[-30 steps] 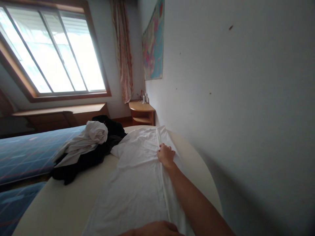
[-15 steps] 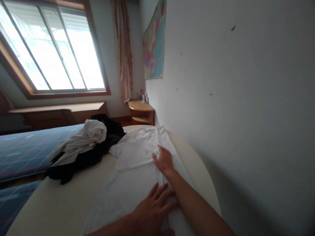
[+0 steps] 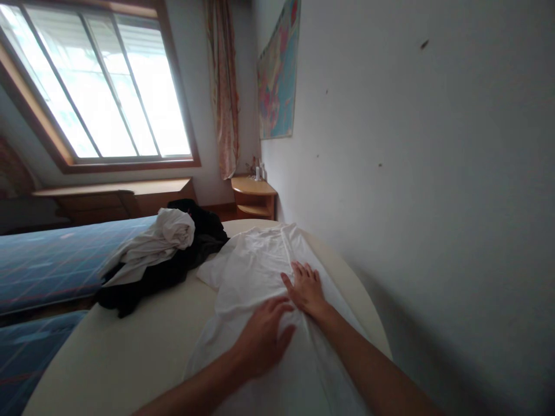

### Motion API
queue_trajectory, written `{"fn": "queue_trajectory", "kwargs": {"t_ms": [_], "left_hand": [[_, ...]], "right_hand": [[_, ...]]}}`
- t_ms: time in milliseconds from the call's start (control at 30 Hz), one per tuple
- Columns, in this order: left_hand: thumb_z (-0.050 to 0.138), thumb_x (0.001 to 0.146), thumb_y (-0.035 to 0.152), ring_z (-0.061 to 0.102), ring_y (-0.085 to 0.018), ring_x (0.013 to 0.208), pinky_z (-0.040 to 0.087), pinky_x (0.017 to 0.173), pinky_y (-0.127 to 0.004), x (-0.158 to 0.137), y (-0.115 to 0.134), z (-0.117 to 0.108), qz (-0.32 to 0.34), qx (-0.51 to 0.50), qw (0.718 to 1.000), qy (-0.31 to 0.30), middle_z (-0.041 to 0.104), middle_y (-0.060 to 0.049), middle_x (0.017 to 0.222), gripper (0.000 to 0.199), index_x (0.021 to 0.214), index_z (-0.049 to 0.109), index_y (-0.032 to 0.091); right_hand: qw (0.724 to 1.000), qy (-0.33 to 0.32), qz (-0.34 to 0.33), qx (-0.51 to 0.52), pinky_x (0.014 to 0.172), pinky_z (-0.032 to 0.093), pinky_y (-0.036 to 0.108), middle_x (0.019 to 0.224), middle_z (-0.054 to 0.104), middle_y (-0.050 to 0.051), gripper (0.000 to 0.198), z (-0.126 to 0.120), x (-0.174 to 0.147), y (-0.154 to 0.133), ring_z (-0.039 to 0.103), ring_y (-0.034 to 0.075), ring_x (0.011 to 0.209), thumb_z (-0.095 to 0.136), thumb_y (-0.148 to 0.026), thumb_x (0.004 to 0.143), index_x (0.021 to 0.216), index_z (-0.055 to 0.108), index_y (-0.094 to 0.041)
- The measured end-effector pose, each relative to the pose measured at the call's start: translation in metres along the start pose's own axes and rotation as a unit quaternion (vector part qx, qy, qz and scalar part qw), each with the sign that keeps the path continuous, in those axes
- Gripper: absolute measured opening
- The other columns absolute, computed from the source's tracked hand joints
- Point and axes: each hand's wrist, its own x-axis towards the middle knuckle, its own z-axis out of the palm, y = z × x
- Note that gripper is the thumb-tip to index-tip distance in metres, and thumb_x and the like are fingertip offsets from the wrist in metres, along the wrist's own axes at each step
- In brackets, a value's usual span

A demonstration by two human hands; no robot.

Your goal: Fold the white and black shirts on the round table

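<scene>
A white garment (image 3: pixel 251 260), perhaps a shirt, lies spread over a round cream table (image 3: pixel 125 358), with a folded strip along its right part. My right hand (image 3: pixel 307 288) rests on this strip, palm down with fingers spread. Closer to me and to the left, my left hand (image 3: pixel 264 335) is over the cloth, its thumb apart from the fingers. Neither hand grips anything. Whether the left palm presses on the fabric or hovers just above it, I cannot tell.
On the table's left side lies a heap of clothes, a grey-white one (image 3: pixel 173 228) over black ones (image 3: pixel 160 277). A blue checked mattress (image 3: pixel 65 254) is beyond it. The wall (image 3: pixel 416 231) stands close on the right. A small corner shelf (image 3: pixel 254 186) is at the back.
My left hand has moved forward along the cloth, nearer to the right hand. The right hand stays on the folded strip. The view has shifted slightly.
</scene>
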Motion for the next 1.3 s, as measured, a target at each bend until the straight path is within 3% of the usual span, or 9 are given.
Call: {"fn": "queue_trajectory", "kwargs": {"t_ms": [167,300,400,467,667,867,1033,1133,1300], "left_hand": [[0.045,0.092,0.020,0.050,-0.026,0.131,0.038,0.112,-0.042,0.022,-0.089,-0.062,-0.218,0.163,0.944,0.185,0.054,-0.013,0.141,0.031,0.120,0.059,0.017],[0.045,0.093,0.028,0.059,-0.032,0.119,0.045,0.100,-0.045,0.016,-0.139,-0.089,-0.354,0.225,0.892,0.169,0.061,-0.016,0.132,0.041,0.131,0.054,0.015],[0.049,0.092,0.034,0.057,-0.038,0.119,0.044,0.096,-0.051,0.006,-0.158,-0.093,-0.398,0.250,0.870,0.151,0.065,-0.018,0.125,0.047,0.135,0.051,0.016],[0.054,0.089,0.032,0.060,-0.038,0.116,0.044,0.096,-0.051,0.003,-0.167,-0.093,-0.401,0.216,0.875,0.166,0.068,-0.019,0.118,0.046,0.131,0.053,0.014],[0.052,0.091,0.023,0.069,-0.021,0.099,0.051,0.086,-0.028,0.006,-0.186,-0.109,-0.388,0.122,0.884,0.231,0.071,-0.011,0.113,0.030,0.120,0.055,0.017],[0.046,0.086,0.012,0.066,-0.027,0.102,0.049,0.092,-0.037,-0.006,-0.191,-0.144,-0.391,0.163,0.856,0.296,0.068,-0.011,0.111,0.031,0.113,0.060,0.019],[0.043,0.089,0.021,0.063,-0.030,0.109,0.048,0.095,-0.040,-0.015,-0.188,-0.155,-0.338,0.236,0.836,0.361,0.066,-0.015,0.117,0.031,0.113,0.062,0.016],[0.047,0.088,0.026,0.065,-0.029,0.104,0.050,0.089,-0.038,-0.012,-0.184,-0.157,-0.381,0.212,0.839,0.326,0.069,-0.013,0.115,0.033,0.117,0.060,0.017],[0.046,0.091,0.042,0.070,-0.029,0.094,0.050,0.079,-0.035,-0.004,-0.177,-0.159,-0.468,0.185,0.849,0.159,0.074,-0.008,0.103,0.031,0.106,0.065,0.024]], "right_hand": [[0.998,-0.017,0.063,0.009,0.110,0.019,0.066,0.152,0.042,0.017,0.074,-0.004,0.017,-0.024,0.030,0.041,0.141,0.028,-0.067,0.096,0.147,0.045,-0.017],[1.000,-0.012,0.015,-0.003,0.114,0.009,0.064,0.160,0.030,0.014,0.069,-0.004,0.033,-0.044,0.019,0.038,0.147,0.028,-0.062,0.098,0.149,0.042,-0.018],[0.998,-0.007,-0.052,-0.018,0.118,0.002,0.057,0.161,0.028,0.011,0.067,0.002,0.043,-0.051,0.013,0.031,0.150,0.028,-0.061,0.099,0.149,0.043,-0.019],[0.998,-0.013,-0.056,-0.014,0.118,0.004,0.056,0.161,0.030,0.010,0.068,0.007,0.047,-0.051,0.015,0.031,0.150,0.028,-0.063,0.098,0.150,0.042,-0.021],[0.998,-0.026,-0.054,-0.009,0.118,0.009,0.053,0.160,0.032,0.006,0.067,0.017,0.051,-0.043,0.019,0.029,0.149,0.026,-0.064,0.098,0.150,0.042,-0.025],[0.999,-0.026,-0.040,-0.020,0.118,0.009,0.050,0.161,0.031,0.004,0.065,0.020,0.053,-0.042,0.017,0.028,0.149,0.025,-0.061,0.099,0.151,0.040,-0.026],[0.998,-0.034,-0.042,-0.027,0.118,0.010,0.051,0.162,0.029,0.003,0.062,0.021,0.054,-0.041,0.018,0.028,0.149,0.029,-0.057,0.098,0.152,0.037,-0.027],[0.998,-0.036,-0.043,-0.034,0.118,0.009,0.051,0.162,0.027,0.003,0.062,0.021,0.055,-0.041,0.017,0.028,0.149,0.029,-0.056,0.098,0.152,0.037,-0.027],[0.998,-0.038,-0.043,-0.038,0.118,0.009,0.052,0.162,0.028,0.003,0.063,0.022,0.055,-0.041,0.017,0.029,0.149,0.030,-0.056,0.098,0.153,0.036,-0.027]]}}
